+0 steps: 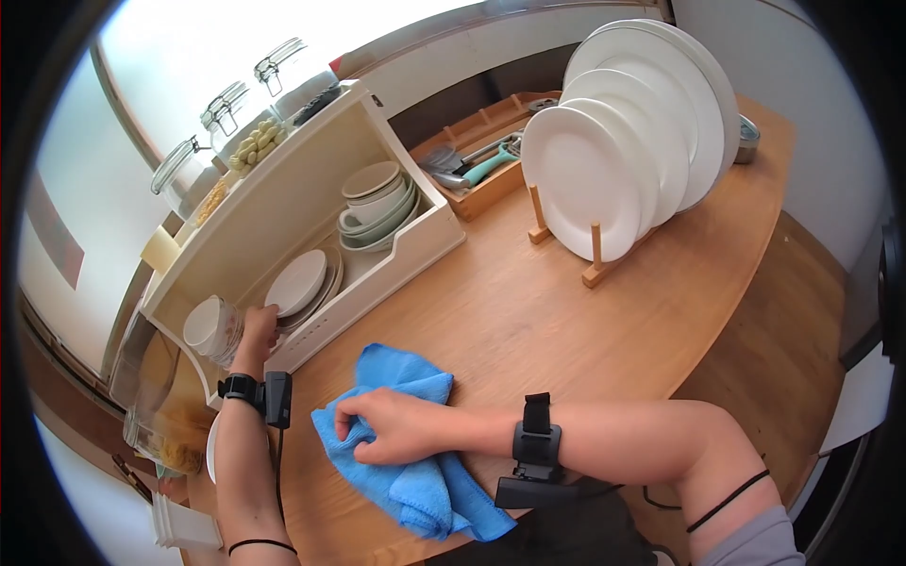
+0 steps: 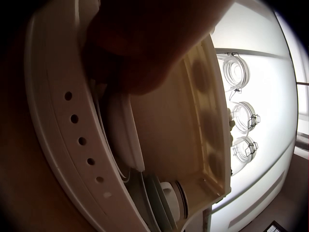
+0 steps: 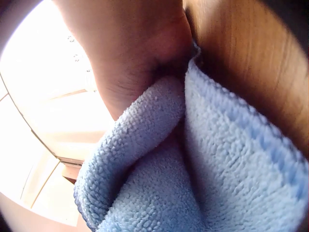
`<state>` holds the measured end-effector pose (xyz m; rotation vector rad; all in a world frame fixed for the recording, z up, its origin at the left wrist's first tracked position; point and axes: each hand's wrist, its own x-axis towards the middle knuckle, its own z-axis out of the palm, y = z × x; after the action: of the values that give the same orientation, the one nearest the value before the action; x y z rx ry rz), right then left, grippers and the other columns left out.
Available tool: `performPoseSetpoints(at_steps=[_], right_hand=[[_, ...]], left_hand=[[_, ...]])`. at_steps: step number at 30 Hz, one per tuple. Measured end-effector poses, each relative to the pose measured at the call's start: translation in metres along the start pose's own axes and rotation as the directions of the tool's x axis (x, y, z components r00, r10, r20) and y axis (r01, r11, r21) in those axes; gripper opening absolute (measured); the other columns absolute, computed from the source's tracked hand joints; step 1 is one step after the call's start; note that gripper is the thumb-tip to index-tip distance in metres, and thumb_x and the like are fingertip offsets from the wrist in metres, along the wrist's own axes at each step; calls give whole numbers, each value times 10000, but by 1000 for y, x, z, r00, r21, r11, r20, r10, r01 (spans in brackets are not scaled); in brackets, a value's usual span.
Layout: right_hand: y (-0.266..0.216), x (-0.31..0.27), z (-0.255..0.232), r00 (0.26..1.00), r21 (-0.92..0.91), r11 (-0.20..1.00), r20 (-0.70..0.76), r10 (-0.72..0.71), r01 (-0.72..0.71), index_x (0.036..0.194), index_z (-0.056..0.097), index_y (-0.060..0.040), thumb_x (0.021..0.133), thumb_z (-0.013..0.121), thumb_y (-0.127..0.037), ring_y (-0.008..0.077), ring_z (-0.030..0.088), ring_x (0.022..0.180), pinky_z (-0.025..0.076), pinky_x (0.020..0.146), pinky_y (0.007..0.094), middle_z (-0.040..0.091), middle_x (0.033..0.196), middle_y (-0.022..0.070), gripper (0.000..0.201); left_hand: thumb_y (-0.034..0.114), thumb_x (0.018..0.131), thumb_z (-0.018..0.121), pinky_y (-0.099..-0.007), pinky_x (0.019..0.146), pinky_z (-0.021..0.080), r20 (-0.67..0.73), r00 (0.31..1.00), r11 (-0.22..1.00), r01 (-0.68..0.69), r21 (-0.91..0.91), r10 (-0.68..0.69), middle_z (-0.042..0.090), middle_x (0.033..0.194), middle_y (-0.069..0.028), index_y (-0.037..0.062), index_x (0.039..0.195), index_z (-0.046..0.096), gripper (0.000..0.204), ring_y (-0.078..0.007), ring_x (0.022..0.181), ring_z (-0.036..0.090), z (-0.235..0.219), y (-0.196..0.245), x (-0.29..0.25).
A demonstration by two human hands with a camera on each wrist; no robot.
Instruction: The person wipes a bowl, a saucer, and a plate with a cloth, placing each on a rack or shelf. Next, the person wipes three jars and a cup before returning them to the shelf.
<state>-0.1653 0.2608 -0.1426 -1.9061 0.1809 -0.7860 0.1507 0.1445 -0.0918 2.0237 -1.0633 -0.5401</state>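
My left hand [image 1: 260, 332] reaches into the cream shelf box and holds the near edge of a white plate [image 1: 298, 281], which lies on a small stack of dishes. In the left wrist view the fingers are dark and curl at the rim of that plate [image 2: 126, 130]; the fingertips are partly hidden. Beside this hand stand stacked glass bowls [image 1: 209, 325]. My right hand [image 1: 401, 426] grips a crumpled blue cloth [image 1: 406, 491] on the wooden table. The right wrist view shows thick folds of the cloth [image 3: 154, 179] below the palm.
The shelf box [image 1: 377, 297] has a raised front lip, with cups and bowls [image 1: 377, 203] at its right end. Glass jars [image 1: 250, 141] stand on top. White plates [image 1: 580, 179] stand in a wooden rack. Behind is a wooden utensil tray [image 1: 481, 193].
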Motion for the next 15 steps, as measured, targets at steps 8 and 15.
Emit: performPoseSetpoints(at_steps=[8, 15], right_hand=[[-3, -2, -3, 1000, -106, 994, 18, 5, -3, 1059, 540, -30, 717, 603, -133, 339, 605, 805, 475, 727, 395, 619, 841, 169, 362], [-18, -2, -4, 986, -344, 939, -147, -78, 24, 1241, 431, -35, 721, 717, -312, 359, 500, 1102, 415, 945, 390, 505, 1182, 209, 656]], left_hand=[[422, 895, 565, -344, 465, 381, -227, 831, 820, -385, 424, 508, 562, 642, -99, -41, 968, 597, 470, -171, 498, 496, -48, -9, -42], [384, 874, 596, -372, 516, 405, 17, 900, 560, -286, 778, 436, 580, 599, -159, -37, 698, 592, 457, -264, 509, 518, -158, -38, -147]])
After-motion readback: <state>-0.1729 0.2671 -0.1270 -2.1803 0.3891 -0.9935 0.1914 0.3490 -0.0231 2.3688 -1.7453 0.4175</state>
